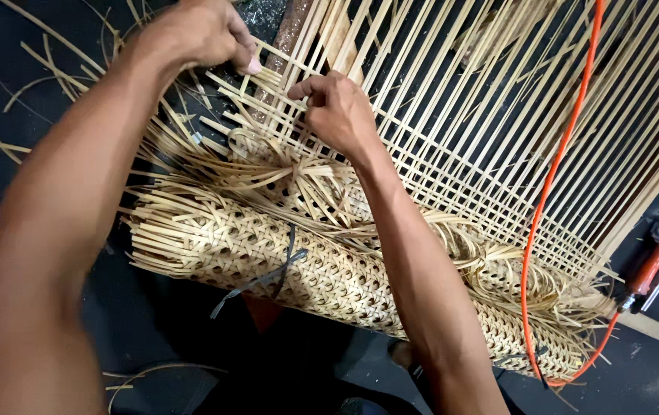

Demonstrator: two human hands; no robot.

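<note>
Nearest to the camera, the two bare forearms are seen reaching away over a dark floor (153,323); a few loose thin strips (141,374) are lying on it at the lower left. Just beyond, a roll of woven cane webbing (329,277) is laid across the view, with an open hexagonal pattern; it is tied round by a dark band (268,278), whose loose ends are hanging toward the camera; many unwoven strand ends are spread out from its upper edge. An orange cable (552,177) is passed over the right end of the roll and is joined to a tool with an orange handle (656,265) on the floor at the right.

Further away, a grid of long cane strands (468,115) is stretched, the strands crossing each other with open gaps. The right hand (337,111) is placed at the left edge of this grid; its thumb and forefinger are pinched together on a strand, the other fingers curled in. The left hand (203,32) is held a little further and to the left, almost closed; a flat strand is gripped between its thumb and fingers. More loose strips (30,84) are scattered at the far left.
</note>
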